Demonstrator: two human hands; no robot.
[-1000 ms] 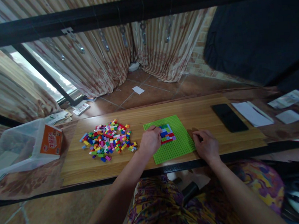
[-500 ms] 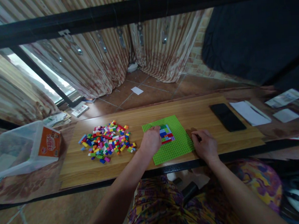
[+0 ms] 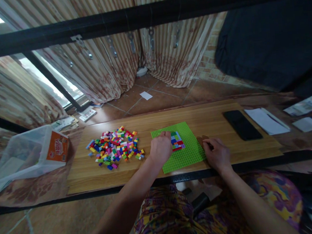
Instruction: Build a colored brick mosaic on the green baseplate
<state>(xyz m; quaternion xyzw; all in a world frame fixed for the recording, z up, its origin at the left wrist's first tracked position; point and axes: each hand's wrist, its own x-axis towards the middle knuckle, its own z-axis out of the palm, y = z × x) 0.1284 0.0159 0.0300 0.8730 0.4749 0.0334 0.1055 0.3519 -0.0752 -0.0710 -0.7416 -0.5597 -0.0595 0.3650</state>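
A green studded baseplate lies on the wooden board in front of me. Near its middle, several coloured toy bricks form a flat patch of blue, green, red and purple. My left hand is over the plate's left part, fingers bent down and closed at the patch's left side; whatever they hold is hidden under them. My right hand rests at the plate's right edge, its fingers curled together, and what may be inside cannot be made out. Left of the plate spreads a loose pile of small coloured bricks.
A clear plastic bin with an orange label stands at the far left. Right of the plate lie a black phone and white paper with a pen. A dark metal bar crosses above the wooden board.
The whole view has shifted slightly, so everything sits a little farther right. My left hand stays at the brick patch, and my right hand remains by the plate's edge.
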